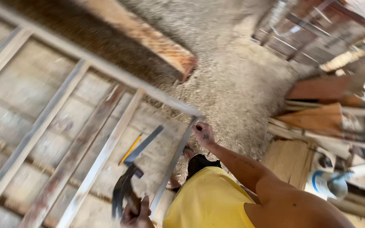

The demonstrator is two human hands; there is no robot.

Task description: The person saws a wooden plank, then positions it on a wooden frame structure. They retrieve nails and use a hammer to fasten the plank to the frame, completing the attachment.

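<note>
Viewed from above, tilted and motion-blurred. Wooden frame (85, 126) of pale slats lying flat over a boarded floor, filling the left half of the view. Right hand (202, 133) at the frame's near corner, fingers curled onto the end of the slat there, where two rails meet; whether gripping tight or only resting on it cannot be told through the blur. Left hand (137, 215) at the bottom edge, just below the frame's lower rail, closed in a fist round the handle of a claw hammer (123, 188). Hammer head raised above the fist, dark and smeared by movement, over the gap between two slats. Yellow pencil (130, 149) lying on the boards inside the frame, beside a grey flat strip (144, 143), just above the hammer head. Yellow shirt (210, 200) below the frame's corner. Reddish plank (148, 38) above the frame on sawdust-strewn ground. Stacked timber offcuts (325, 109) well to the right of the frame.
</note>
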